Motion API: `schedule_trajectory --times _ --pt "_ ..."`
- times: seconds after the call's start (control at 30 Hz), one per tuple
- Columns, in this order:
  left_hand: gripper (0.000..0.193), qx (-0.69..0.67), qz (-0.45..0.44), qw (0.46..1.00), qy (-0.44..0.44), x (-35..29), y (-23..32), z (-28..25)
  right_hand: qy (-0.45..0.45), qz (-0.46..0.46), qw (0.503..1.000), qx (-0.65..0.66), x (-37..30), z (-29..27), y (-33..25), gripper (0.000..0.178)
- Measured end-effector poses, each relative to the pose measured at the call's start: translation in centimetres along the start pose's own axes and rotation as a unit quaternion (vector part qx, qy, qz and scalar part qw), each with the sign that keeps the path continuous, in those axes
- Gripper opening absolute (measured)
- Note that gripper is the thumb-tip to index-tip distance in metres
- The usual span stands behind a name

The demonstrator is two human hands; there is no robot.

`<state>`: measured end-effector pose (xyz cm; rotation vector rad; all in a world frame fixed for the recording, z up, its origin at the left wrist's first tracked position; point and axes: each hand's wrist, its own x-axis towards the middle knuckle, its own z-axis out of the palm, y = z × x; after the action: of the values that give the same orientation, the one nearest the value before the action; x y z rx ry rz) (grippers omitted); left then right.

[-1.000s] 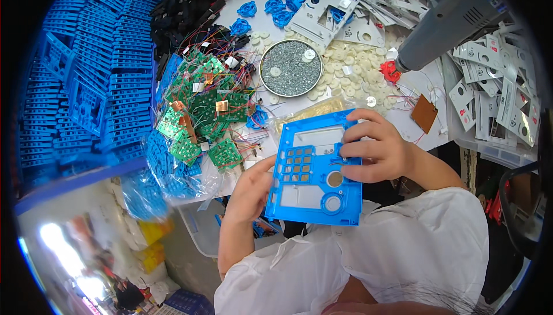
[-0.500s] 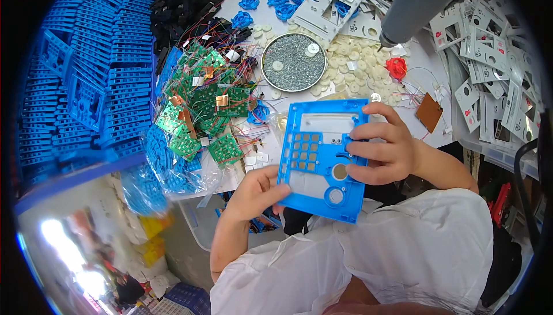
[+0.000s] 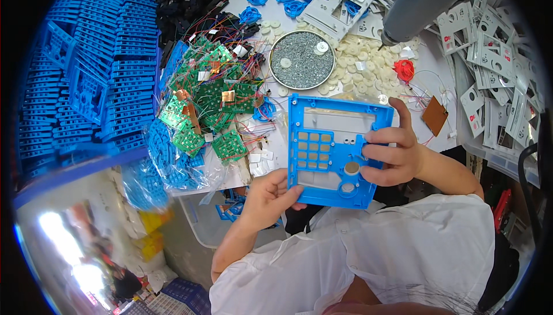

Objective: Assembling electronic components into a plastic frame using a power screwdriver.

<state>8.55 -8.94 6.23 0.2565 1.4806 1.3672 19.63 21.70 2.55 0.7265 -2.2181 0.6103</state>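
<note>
A blue plastic panel [image 3: 339, 155] is held up in front of me, its inner side with posts and ribs facing up. It has a long rectangular opening, a grid of small square openings and round holes. My left hand [image 3: 269, 201] grips its near left corner, thumb on top. My right hand [image 3: 397, 152] holds its right side. The index finger there is raised off the panel, while the other fingers bend over the edge near the round holes; that thumb is hidden.
Beyond the panel stands a round dish of small screws [image 3: 302, 61] beside scattered pale discs [image 3: 351, 56]. Green circuit boards [image 3: 222, 96] with wires lie left, near stacked blue panels [image 3: 132, 38]. A grey power tool [image 3: 420, 7] hangs above; white panels [image 3: 489, 56] fill the right.
The panel has shifted right and its near edge has come up, both hands moving with it. My right index finger has lifted off the panel's edge.
</note>
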Motion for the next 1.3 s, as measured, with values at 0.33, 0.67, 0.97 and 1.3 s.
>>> schedule_trajectory --times 0.33,0.67,0.97,1.3 --pt "0.033 -0.038 0.149 0.978 0.144 2.6 -3.7 1.7 0.122 0.355 0.9 0.22 0.9 0.3 -1.6 0.07" --pt "0.024 0.178 0.197 0.925 0.273 2.4 -4.4 3.4 0.199 0.482 0.729 0.444 0.0 3.3 -3.3 0.071" --pt "0.019 0.376 0.236 0.863 0.242 1.3 -3.4 3.4 0.167 0.517 0.736 0.403 2.4 2.6 -5.3 0.062" --pt "0.013 0.266 0.193 0.923 0.2 1.3 -3.4 3.4 0.137 0.576 0.679 0.433 4.2 1.6 -3.0 0.059"
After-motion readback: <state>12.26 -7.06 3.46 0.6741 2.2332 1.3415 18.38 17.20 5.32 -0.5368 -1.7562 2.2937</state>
